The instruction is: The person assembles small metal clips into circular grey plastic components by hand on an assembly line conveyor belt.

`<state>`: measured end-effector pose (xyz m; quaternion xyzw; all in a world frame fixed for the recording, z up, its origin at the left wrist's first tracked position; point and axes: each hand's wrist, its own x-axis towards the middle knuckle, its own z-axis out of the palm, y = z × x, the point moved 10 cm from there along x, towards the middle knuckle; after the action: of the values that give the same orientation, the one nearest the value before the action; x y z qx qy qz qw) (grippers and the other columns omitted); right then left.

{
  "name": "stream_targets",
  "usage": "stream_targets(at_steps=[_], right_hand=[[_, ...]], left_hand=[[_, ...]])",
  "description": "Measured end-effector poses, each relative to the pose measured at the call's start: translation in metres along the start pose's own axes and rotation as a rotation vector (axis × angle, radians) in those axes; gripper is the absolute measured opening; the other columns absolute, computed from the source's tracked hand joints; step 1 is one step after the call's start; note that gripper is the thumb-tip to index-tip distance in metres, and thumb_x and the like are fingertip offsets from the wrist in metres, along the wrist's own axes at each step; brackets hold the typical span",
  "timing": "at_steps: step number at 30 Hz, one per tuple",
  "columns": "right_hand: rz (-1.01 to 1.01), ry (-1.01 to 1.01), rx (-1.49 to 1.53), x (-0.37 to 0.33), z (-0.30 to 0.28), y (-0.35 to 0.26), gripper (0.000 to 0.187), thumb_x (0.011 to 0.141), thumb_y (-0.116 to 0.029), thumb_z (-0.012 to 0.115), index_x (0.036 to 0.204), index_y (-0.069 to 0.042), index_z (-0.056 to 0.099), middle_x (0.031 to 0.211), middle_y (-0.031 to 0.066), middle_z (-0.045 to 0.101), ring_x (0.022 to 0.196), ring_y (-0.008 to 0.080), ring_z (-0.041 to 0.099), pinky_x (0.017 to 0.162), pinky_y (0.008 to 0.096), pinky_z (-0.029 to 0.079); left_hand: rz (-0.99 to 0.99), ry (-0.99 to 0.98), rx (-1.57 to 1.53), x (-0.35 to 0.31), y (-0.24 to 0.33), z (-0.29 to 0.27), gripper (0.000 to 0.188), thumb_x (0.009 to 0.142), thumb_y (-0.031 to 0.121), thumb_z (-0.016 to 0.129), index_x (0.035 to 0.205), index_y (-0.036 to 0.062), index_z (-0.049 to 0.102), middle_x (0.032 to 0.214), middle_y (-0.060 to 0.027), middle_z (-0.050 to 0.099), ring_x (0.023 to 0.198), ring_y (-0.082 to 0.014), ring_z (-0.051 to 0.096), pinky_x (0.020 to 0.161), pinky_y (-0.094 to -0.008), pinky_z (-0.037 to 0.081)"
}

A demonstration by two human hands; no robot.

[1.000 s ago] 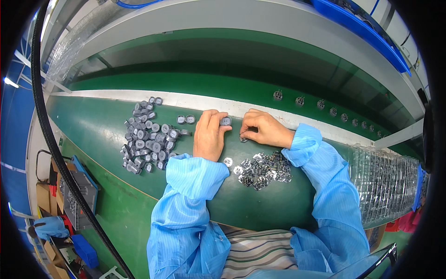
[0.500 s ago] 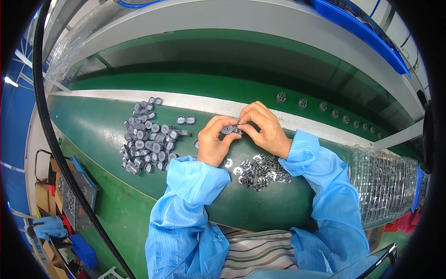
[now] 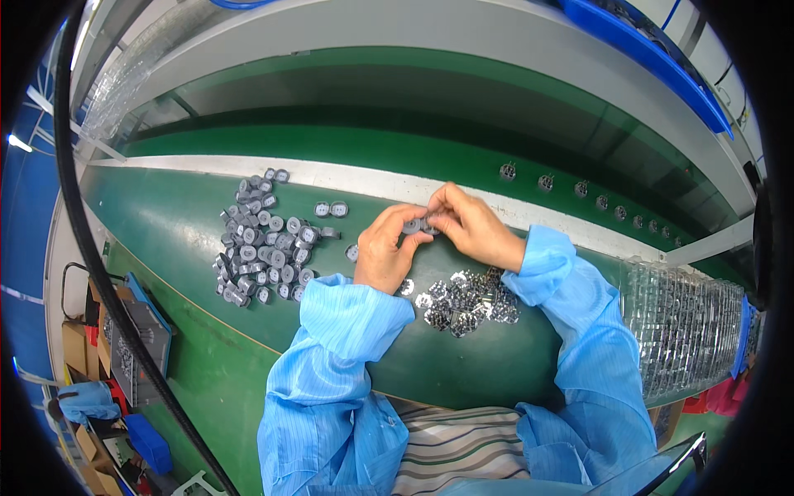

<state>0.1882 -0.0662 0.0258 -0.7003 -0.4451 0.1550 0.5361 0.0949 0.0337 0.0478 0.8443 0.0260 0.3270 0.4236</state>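
Observation:
Above the middle of the table, my left hand [image 3: 385, 250] is closed with thumb and fingers round a grey round plastic housing [image 3: 412, 226]. Right against it, my right hand [image 3: 478, 233] pinches a small dark grey part [image 3: 429, 224], mostly covered by the fingertips. Below the hands lies a heap of small circuit boards [image 3: 463, 304] with shiny and black pieces. One loose white board [image 3: 406, 287] sits at its left edge. Another grey housing [image 3: 351, 252] lies beside my left wrist.
A large pile of grey round housings [image 3: 269, 248] spreads over the left of the green table, with a pair of housings [image 3: 331, 209] to its right. Behind a white rail [image 3: 364, 182], a row of small assemblies [image 3: 546, 183] stands on a green belt. Stacked clear trays [image 3: 682, 331] are at right.
The two held parts are pressed closer together, and my right fingertips have shifted slightly over them. The row of small assemblies behind the rail has moved a little to the right.

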Motion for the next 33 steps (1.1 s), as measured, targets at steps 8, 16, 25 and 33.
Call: stream_targets(at_steps=[8, 16, 25, 33], right_hand=[[-0.109, 0.160, -0.432, 0.022, -0.054, 0.014, 0.008, 0.088, 0.000, 0.064, 0.096, -0.001, 0.062, 0.088, 0.0156, 0.065, 0.087, 0.0340, 0.064, 0.077, 0.0431, 0.051], [-0.302, 0.439, -0.973, 0.013, -0.071, -0.005, 0.016, 0.078, -0.003, 0.073, 0.093, -0.006, 0.070, 0.089, 0.0085, 0.066, 0.096, 0.0309, 0.058, 0.082, 0.0442, 0.045], [-0.271, -0.546, -0.172, -0.028, 0.077, -0.033, 0.009, 0.085, -0.016, 0.073, 0.089, -0.008, 0.073, 0.089, 0.0051, 0.068, 0.093, 0.0259, 0.061, 0.085, 0.0428, 0.049], [-0.208, -0.326, -0.475, -0.003, 0.026, -0.021, 0.006, 0.085, -0.007, 0.068, 0.086, -0.001, 0.068, 0.091, 0.0125, 0.065, 0.097, 0.0314, 0.063, 0.086, 0.0424, 0.052]], left_hand=[[-0.408, 0.060, -0.692, 0.000, -0.059, -0.010, 0.018, 0.096, -0.001, 0.062, 0.114, -0.0036, 0.065, 0.104, -0.0066, 0.067, 0.077, -0.0104, 0.059, 0.065, -0.0213, 0.047], [-0.685, 0.081, -1.503, -0.005, -0.085, -0.004, 0.036, 0.107, 0.021, 0.051, 0.133, -0.0043, 0.048, 0.125, -0.0172, 0.058, 0.088, -0.0137, 0.053, 0.071, -0.0243, 0.047], [-0.657, 0.056, -1.184, -0.008, -0.072, -0.004, 0.038, 0.106, 0.017, 0.055, 0.134, -0.0081, 0.055, 0.124, -0.0138, 0.063, 0.090, -0.0128, 0.059, 0.077, -0.0230, 0.051], [-0.661, -0.002, -1.167, -0.007, -0.069, 0.002, 0.040, 0.104, 0.021, 0.058, 0.134, -0.0057, 0.055, 0.113, -0.0141, 0.068, 0.092, -0.0157, 0.065, 0.075, -0.0229, 0.052]])
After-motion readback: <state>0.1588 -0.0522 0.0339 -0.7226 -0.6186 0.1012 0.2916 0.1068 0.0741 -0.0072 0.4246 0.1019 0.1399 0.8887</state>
